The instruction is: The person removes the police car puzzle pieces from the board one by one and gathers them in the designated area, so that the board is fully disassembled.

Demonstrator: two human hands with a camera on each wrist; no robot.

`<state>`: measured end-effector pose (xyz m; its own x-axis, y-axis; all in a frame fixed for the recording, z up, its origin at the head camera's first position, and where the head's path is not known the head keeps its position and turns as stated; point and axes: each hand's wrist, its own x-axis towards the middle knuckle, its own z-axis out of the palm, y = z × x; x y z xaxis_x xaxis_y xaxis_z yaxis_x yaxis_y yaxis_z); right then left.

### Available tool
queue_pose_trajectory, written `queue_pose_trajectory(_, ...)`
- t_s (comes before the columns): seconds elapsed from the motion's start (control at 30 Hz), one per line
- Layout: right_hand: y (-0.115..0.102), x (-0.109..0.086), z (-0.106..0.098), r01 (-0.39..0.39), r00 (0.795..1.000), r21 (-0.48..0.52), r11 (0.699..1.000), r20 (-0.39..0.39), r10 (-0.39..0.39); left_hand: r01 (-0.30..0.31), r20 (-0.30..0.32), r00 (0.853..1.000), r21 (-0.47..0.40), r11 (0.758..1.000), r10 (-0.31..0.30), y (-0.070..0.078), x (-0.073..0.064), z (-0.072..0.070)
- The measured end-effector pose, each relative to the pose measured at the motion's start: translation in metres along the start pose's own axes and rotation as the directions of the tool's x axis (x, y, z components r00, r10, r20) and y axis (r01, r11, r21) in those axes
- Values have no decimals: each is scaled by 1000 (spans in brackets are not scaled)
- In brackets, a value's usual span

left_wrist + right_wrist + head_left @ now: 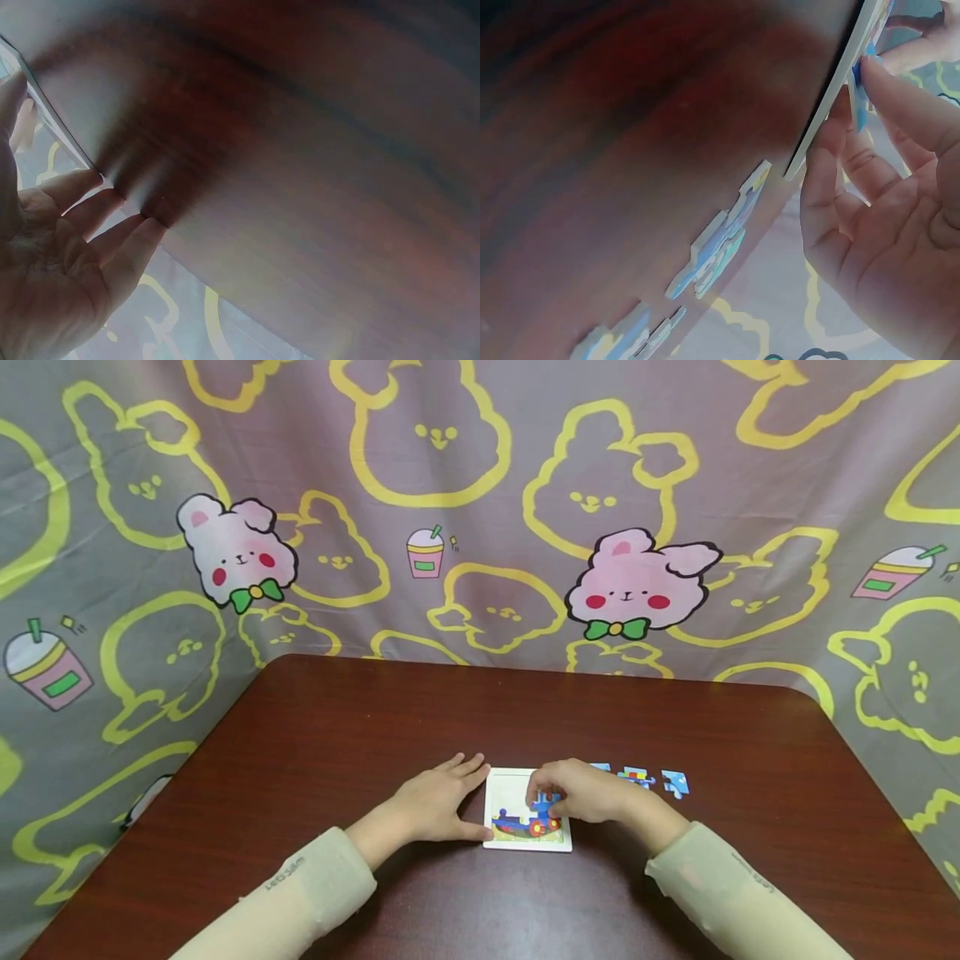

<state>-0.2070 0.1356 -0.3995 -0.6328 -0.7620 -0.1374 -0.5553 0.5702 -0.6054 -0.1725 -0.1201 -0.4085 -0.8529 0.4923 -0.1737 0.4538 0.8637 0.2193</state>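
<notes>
A square white puzzle tray (510,844) lies on the table, its lower part filled with pieces that picture a blue and red train (517,823). My right hand (581,791) pinches a blue puzzle piece (545,803) over the tray's right half. In the right wrist view that piece (860,97) stands tilted between thumb and fingers. At the tray's left edge rests my left hand (438,802), thumb and fingers spread and touching the frame. The left wrist view shows this hand (67,255) with its fingers extended, fingertips at the table.
Several loose puzzle pieces lie right of the tray, among them a light blue piece (675,782) and a multicoloured piece (636,776). The brown table (360,718) reaches back to a curtain (480,543) printed with cartoon rabbits.
</notes>
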Motion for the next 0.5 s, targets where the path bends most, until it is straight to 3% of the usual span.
queue_pose_trajectory(0.33,-3,2,1,36,999,-62,997,0,-36,-6,-2,1000,10,1000,6,-1,0,0)
queue_pose_trajectory(0.5,-5,4,0,48,998,-90,995,37,-45,-11,-5,1000,6,1000,11,0,0,-1)
